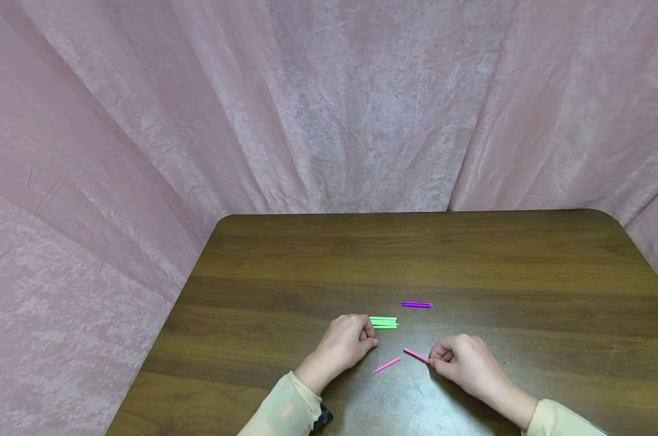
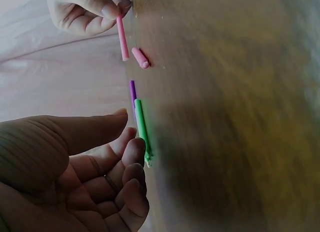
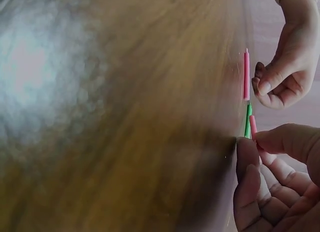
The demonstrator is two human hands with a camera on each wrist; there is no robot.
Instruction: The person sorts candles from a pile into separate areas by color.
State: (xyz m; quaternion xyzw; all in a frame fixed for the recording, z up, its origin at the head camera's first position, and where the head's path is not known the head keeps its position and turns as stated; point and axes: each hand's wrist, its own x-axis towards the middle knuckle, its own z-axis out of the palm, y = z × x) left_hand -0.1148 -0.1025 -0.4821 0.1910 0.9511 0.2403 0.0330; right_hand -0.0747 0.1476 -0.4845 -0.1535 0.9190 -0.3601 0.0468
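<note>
Between thumb and forefinger, my right hand [image 1: 473, 366] pinches one end of a pink candle [image 1: 416, 355]. In the left wrist view that candle [image 2: 122, 39] slants down from the fingertips. A second pink candle [image 1: 386, 365] lies on the table between the hands. My left hand [image 1: 342, 342] is beside a row of several green candles [image 1: 385, 323], hiding their left ends. Its thumb stands apart from the loosely bent fingers, with nothing between them, in the left wrist view [image 2: 100, 167]. Whether these fingers touch the green candles I cannot tell.
Farther back on the table lie purple candles [image 1: 416, 304], side by side. The brown wooden table [image 1: 252, 254] has rounded back corners. Pink curtains [image 1: 362, 109] hang behind it and on its left. Something dark [image 1: 322, 419] shows at the left cuff.
</note>
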